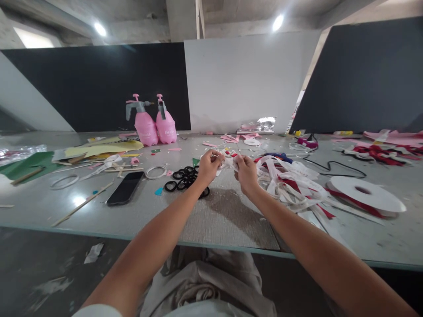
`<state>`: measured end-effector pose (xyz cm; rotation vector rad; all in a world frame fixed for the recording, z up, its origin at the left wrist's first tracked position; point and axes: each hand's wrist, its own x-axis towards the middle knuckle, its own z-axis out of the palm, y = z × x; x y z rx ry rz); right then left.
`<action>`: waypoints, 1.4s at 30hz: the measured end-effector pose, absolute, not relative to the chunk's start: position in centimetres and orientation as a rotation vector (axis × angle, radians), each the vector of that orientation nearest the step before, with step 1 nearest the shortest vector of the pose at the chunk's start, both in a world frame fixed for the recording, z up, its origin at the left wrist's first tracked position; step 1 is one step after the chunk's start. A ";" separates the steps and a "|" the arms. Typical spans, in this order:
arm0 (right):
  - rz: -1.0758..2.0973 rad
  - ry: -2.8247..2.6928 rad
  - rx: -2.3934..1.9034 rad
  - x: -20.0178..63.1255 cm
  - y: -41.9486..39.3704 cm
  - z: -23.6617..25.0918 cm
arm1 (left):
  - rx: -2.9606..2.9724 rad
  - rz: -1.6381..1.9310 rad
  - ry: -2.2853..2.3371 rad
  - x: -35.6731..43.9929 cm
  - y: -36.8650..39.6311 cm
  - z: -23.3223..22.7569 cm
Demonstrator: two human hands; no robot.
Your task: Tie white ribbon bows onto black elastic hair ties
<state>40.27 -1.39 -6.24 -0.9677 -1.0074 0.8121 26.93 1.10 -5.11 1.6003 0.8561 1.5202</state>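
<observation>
Frame centre, above the worktop (228, 220): your left hand (208, 167) and right hand (246, 174) both pinch a white ribbon piece (228, 162), long axis running left-right between them, black rings (185, 178) just left.

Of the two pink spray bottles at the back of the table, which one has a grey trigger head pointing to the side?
The left spray bottle. Its grey head sticks out sideways, while the right spray bottle shows only a narrow upright top.
</observation>
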 end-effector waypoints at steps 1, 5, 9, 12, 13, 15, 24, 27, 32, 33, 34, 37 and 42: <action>0.840 -0.979 -0.948 40.2 -1.5 -6.2 | 1.591 1.521 0.859 26.9 1.1 -5.1; 0.944 -0.910 -0.848 40.1 -1.9 -5.9 | 1.523 1.535 0.841 26.8 1.1 -4.8; 0.963 -0.925 -0.823 40.5 -2.0 -5.5 | 1.429 1.546 0.808 26.6 0.9 -4.4; 0.909 -0.981 -0.868 40.8 -1.8 -5.5 | 1.397 1.417 0.783 26.5 0.8 -4.3; 0.891 -0.998 -0.882 40.9 -1.7 -5.5 | 1.417 1.345 0.804 26.5 0.8 -4.4; 0.870 -1.028 -0.900 41.0 -1.6 -5.6 | 1.471 1.218 0.881 26.5 0.8 -4.7; 0.928 -1.169 -0.877 41.0 -1.8 -5.6 | 1.416 1.256 0.937 26.4 1.1 -5.4; 0.970 -1.175 -0.882 41.2 -1.8 -5.5 | 1.380 1.280 0.889 26.4 1.2 -5.5; 1.025 -1.118 -0.992 41.4 -1.7 -5.5 | 1.307 1.307 0.864 26.4 1.6 -5.6; 1.046 -1.116 -0.995 41.4 -1.7 -5.5 | 1.300 1.301 0.872 26.4 1.7 -5.6; 1.073 -1.116 -0.984 41.4 -1.8 -5.5 | 1.298 1.293 0.875 26.4 1.7 -5.6; 1.128 -1.115 -0.947 41.4 -1.8 -5.4 | 1.314 1.282 0.861 26.3 1.7 -5.4; 0.787 -1.366 -1.029 41.9 -1.5 -5.2 | 1.475 1.287 0.925 26.0 1.4 -4.8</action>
